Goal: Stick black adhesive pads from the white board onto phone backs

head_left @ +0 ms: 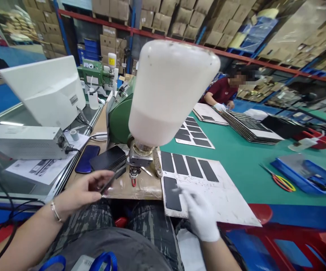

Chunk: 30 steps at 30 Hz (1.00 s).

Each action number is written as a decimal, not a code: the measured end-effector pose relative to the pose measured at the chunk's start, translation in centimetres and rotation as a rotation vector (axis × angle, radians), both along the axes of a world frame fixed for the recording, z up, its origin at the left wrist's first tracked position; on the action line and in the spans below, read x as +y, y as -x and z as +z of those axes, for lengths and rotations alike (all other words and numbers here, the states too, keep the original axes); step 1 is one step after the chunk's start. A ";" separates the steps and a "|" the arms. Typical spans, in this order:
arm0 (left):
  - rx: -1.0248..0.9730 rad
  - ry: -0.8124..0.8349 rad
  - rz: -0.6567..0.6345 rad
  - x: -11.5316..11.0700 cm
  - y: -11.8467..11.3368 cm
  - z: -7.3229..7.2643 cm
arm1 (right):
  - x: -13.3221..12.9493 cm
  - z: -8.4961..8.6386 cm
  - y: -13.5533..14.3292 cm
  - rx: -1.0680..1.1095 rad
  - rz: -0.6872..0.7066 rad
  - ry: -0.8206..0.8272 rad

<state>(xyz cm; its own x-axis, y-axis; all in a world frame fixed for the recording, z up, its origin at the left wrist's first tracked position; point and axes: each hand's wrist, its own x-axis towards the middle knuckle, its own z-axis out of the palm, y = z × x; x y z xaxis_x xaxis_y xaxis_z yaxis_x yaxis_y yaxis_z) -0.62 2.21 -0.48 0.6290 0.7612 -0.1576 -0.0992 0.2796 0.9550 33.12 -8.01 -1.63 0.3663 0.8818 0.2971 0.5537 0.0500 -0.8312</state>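
My left hand (91,187), bare with a bracelet at the wrist, pinches a thin dark rectangular panel (108,182) by its edge, tilted above my lap. Behind it lies a stack of similar dark panels (109,158). My right hand (200,212), in a white glove, hovers over a white board (225,203), with slightly blurred fingers stretched toward the edge of a dark panel (172,194) lying flat there. Several more dark panels (193,166) form a row along the board's far side. Between my hands stands a green machine (120,116) with a white, partly filled plastic bottle (171,90) upside down on top.
A blue phone (87,159) lies left of the stack, near a grey metal box (24,141) and a white monitor (47,94). On the green table are red-yellow scissors (282,181) and a blue tray (309,175). Across it, a person (222,90) works beside stacked boards (250,126).
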 end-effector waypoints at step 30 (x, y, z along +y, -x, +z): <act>-0.198 0.258 -0.379 -0.2 -7.5 -2.4 | 1.2 3.4 1.7 0.683 0.194 0.349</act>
<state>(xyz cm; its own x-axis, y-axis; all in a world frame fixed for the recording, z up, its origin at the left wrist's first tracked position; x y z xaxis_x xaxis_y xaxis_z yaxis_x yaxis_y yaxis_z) 6.86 2.03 -2.84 0.8910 0.4251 -0.1597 -0.1175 0.5554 0.8232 31.38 -6.86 1.73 0.1982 0.9494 -0.2435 -0.0770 -0.2326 -0.9695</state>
